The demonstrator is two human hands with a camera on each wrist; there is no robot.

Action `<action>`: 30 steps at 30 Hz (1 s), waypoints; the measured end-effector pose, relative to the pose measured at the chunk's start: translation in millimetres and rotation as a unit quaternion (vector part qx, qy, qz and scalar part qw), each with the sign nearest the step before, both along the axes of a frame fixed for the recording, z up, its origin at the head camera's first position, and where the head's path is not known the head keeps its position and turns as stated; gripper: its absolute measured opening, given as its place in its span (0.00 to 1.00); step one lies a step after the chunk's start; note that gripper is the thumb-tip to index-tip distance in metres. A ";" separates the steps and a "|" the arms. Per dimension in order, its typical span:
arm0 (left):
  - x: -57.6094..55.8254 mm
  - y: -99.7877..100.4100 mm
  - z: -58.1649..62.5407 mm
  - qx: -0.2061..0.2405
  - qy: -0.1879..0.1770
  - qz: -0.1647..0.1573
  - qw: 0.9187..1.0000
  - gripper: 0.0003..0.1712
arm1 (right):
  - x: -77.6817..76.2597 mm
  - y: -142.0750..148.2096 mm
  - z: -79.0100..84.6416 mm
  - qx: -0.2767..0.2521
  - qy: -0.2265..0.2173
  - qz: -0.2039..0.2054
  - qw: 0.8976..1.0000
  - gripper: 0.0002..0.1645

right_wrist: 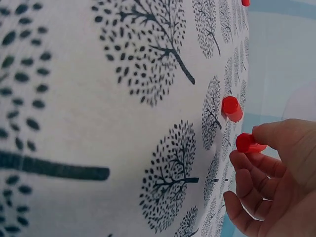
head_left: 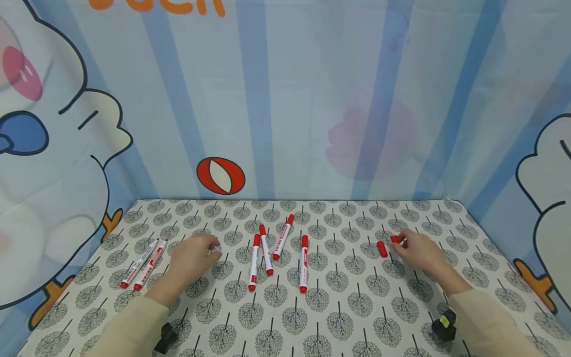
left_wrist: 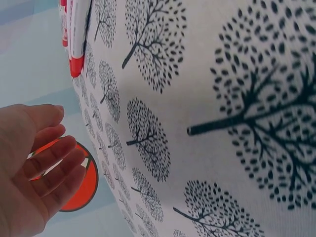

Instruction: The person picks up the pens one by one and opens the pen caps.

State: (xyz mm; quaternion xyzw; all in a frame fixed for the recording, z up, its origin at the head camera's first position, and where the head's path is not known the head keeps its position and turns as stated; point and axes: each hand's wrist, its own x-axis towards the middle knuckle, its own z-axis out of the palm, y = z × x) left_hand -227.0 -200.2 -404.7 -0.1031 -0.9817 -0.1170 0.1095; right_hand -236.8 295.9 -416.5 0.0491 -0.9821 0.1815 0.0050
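Between thumb and fingers my right hand [head_left: 418,249] pinches a small red marker cap [right_wrist: 248,143], low over the right part of the table. Just left of it a second red cap [head_left: 381,249] lies on the cloth. My left hand [head_left: 193,255] is held above the cloth at the left, fingers loosely bent, with nothing in it. Two uncapped markers [head_left: 150,265] lie side by side to the left of that hand. Capped red-and-white markers lie in the middle, among them one marker [head_left: 304,264] and a slanted marker [head_left: 283,237].
A white cloth with tree prints [head_left: 294,320] covers the table. Behind it hangs a light blue striped curtain [head_left: 294,99] with cartoon figures, which also lines both sides. Black wrist devices [head_left: 444,326] are worn near the sleeves.
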 end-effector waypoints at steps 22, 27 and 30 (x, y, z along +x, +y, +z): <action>1.5 27.7 0.2 0.015 -0.005 -0.025 1.000 0.12 | -4.9 -5.9 -9.9 0.032 -0.036 -0.051 0.998 0.20; 1.3 32.2 1.8 0.028 -0.003 -0.028 0.999 0.12 | -5.2 -6.1 -10.1 0.032 -0.041 -0.051 0.997 0.20; -0.2 35.0 2.2 0.031 -0.005 -0.025 0.999 0.12 | -4.9 -6.6 -9.3 0.029 -0.043 -0.051 0.997 0.21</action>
